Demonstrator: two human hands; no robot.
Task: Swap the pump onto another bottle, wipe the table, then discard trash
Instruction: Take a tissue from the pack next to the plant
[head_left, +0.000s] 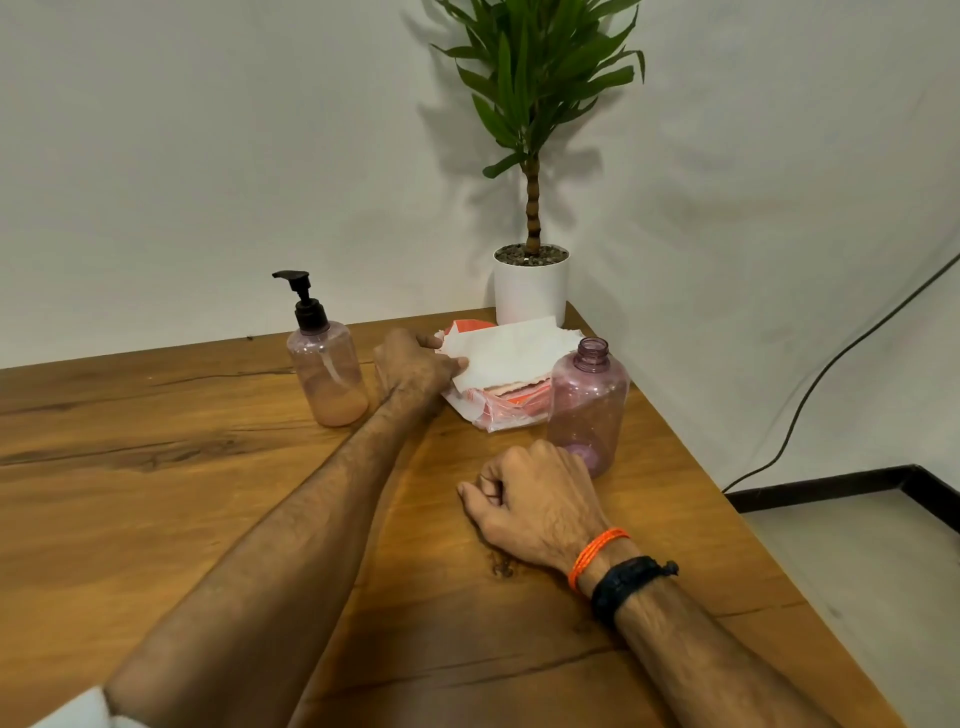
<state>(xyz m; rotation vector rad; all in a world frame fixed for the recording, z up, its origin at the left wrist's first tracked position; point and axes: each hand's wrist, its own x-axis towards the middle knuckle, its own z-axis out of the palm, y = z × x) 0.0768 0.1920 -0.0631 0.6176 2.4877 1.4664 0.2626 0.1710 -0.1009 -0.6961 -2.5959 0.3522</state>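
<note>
The wooden worktop fills the lower part of the frame and meets a white wall along its far edge; 2 bare forearms reach onto it from the bottom edge.

The left hand, at frame centre, pinches the near-left edge of the top tissue between thumb and fingers; that white sheet lies on a stack in an opened orange-and-white tissue pack just right of centre.

The right hand, lower right of centre, rests knuckles-up on the worktop with its fingers curled into a loose fist; nothing shows inside it; an orange thread band and a black band circle its wrist.

The pump bottle stands upright left of centre, just beside the left wrist; it is translucent pink with a layer of peach liquid at the bottom; the black pump is seated on its neck, spout pointing to frame left.

The open-necked bottle, also translucent pink, stands upright right of centre, touching or nearly touching the tissue pack and just beyond the right hand's knuckles.

A potted plant in a white pot stands at the worktop's far corner, top centre; a black cable runs down the wall at frame right.
</note>
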